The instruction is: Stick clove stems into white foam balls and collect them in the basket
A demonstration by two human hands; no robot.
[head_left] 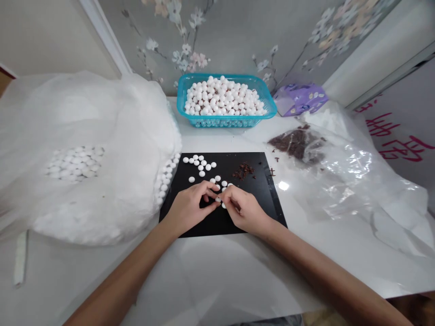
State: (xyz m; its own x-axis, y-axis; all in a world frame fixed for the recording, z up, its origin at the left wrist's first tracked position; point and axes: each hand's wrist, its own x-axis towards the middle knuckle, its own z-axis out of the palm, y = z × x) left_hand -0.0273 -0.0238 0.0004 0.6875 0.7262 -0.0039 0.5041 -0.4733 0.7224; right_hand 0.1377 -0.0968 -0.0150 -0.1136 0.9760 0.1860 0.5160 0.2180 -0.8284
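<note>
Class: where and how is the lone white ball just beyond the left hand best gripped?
Probably pinch opposite sides around its middle, coming from above: the white ball is round, so an off-centre pinch might slip, and it lies apart from its neighbours on the black mat.

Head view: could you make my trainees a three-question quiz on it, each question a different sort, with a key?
1. True or false: the basket stands beyond the mat, as the person sees it.

2. What lies on the mat with the brown bits?
a) green leaves
b) white balls
c) red beads

3. Fill in two words: the brown bits on the mat lie nearer the person's ____ ____.

Key: 1. true; 2. b; 3. right hand.
</note>
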